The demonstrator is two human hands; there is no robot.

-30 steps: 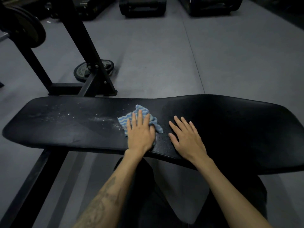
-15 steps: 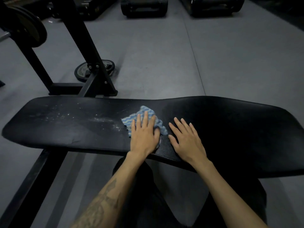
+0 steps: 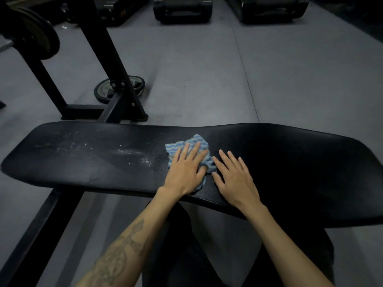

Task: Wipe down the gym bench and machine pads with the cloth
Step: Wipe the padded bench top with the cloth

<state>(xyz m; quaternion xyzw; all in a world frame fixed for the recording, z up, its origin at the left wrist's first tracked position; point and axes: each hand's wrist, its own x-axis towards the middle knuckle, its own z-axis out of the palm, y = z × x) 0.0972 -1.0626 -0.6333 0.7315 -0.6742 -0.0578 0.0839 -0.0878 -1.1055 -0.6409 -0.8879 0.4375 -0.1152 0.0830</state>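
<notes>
Dim, cool-toned scene. Floor (image 3: 207,79) mid-grey, softly lit; corners fall off into dark vignette. Black worktop (image 3: 290,172) swallows detail, faint sheen along far rim. Wide-angle bowing at edges. Slight overall softness.

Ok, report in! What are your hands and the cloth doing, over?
Left hand flat, pressing blue cloth onto bench pad. Right hand flat on pad beside it. White dust left of cloth. Nothing blocking.

Blue-and-white wavy-striped cloth (image 3: 192,146); black bench pad (image 3: 83,162).
</notes>
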